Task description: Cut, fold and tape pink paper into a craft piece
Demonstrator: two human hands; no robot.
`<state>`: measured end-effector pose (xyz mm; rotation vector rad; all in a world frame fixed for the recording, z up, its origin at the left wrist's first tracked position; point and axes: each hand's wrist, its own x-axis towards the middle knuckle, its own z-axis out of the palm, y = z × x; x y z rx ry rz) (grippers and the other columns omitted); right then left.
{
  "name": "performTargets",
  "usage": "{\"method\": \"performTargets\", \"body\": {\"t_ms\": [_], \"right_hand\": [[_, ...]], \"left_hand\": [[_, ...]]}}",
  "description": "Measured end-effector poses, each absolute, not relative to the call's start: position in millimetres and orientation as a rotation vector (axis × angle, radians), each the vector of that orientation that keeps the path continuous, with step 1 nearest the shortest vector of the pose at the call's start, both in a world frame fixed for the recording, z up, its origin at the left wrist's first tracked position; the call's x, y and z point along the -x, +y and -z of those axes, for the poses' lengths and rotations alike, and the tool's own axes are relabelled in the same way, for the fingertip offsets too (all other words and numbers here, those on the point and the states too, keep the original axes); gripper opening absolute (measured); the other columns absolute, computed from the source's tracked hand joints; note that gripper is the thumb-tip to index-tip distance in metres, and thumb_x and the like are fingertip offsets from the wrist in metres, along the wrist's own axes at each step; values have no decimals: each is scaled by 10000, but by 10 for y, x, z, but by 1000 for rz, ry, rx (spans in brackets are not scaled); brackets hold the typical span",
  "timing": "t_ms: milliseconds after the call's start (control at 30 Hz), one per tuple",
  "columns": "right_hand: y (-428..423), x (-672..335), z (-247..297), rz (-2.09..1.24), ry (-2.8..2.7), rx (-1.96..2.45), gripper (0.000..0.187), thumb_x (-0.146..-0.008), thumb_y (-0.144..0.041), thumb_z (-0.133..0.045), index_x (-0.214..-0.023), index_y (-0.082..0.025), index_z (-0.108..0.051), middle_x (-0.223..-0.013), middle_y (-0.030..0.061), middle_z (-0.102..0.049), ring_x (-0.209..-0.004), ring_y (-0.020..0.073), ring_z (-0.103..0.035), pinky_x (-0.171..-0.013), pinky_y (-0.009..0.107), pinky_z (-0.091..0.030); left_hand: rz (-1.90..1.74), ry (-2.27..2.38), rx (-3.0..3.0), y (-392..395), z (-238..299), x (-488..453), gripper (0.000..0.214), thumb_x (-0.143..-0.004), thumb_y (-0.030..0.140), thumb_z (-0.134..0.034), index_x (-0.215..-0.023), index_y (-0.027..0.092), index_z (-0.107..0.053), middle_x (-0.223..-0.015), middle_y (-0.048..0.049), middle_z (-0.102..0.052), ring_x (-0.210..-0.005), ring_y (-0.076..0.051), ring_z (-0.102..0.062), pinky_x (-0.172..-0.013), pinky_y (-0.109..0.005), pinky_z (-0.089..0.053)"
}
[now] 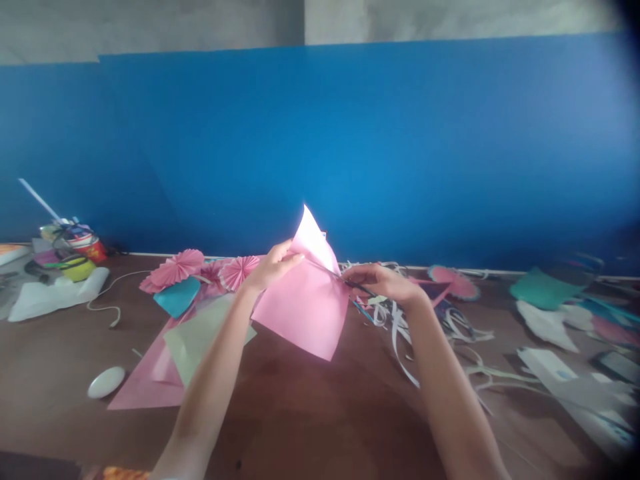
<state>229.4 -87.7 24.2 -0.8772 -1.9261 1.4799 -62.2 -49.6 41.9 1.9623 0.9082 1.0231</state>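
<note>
1. Clock centred on the pink sheet (305, 310); we see it mid-view, held up over the brown table (290, 420).
2. Sheet's long axis: roughly 12 to 6, lower end swung slightly toward 5. Narrow tip points to 12; broad lower edge slopes from 8 down to 5. Surface curves; we note the upper part is brighter and bends along the blade line.
3. Left hand (275, 265) comes in from 7, sits at the sheet's 10 o'clock edge. Fingers pinch the paper, thumb on the near face.
4. Right hand (383, 281) at 3 o'clock, fingers closed round the handle end of the scissors (336, 273).
5. Scissors lie across the sheet, long axis 4 to 10, tips toward 10, near the left thumb. We can't tell how far the blades are parted.
6. Nearby, left side: pink paper fans (239, 272) between 9 and 10, teal paper (177, 297) at 9, pale green sheet (200, 333) between 8 and 9, white oval object (106, 383) at 8.
7. Right side: tangled white strips (397, 333) around 4, partly behind the right forearm; green paper (545, 288) at 3, well apart, blurred.
8. Blue panel (320, 147) at 12.
</note>
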Motion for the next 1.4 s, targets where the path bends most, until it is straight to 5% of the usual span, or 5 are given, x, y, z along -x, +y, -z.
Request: {"method": "performTargets", "body": {"t_ms": [733, 1067, 1400], "right_hand": [[-831, -2304, -188, -1478, -1921, 873, 452, -804, -384, -718, -1158, -111, -650, -799, 60, -698, -592, 117, -596, -526, 244, -486], [-864, -2291, -225, -1489, -1884, 879, 452, -796, -356, -719, -1157, -91, -654, -736, 53, -706, -528, 97, -577, -497, 230, -467], [-852, -2278, -216, -1414, -1894, 916, 432, -790, -346, -712, -1136, -88, -694, -713, 58, -712, -526, 104, -579, -489, 230, -458]], "left_hand": [[-1006, 905, -1985, -458, -397, 651, 469, -877, 476, -581, -1203, 139, -609, -1222, -124, -647, -1128, -277, -597, -959, -397, -449], [-1030, 1102, -1911, -318, -254, 711, 597, -798, 538, -655, -1258, 162, -592, -1353, -150, -576, -1364, -348, -412, -1110, -496, -320], [-1054, 1047, -1943, -395, -321, 676, 479, -818, 498, -632, -1153, 155, -631, -1196, -143, -659, -1247, -315, -526, -1040, -418, -401]]}}
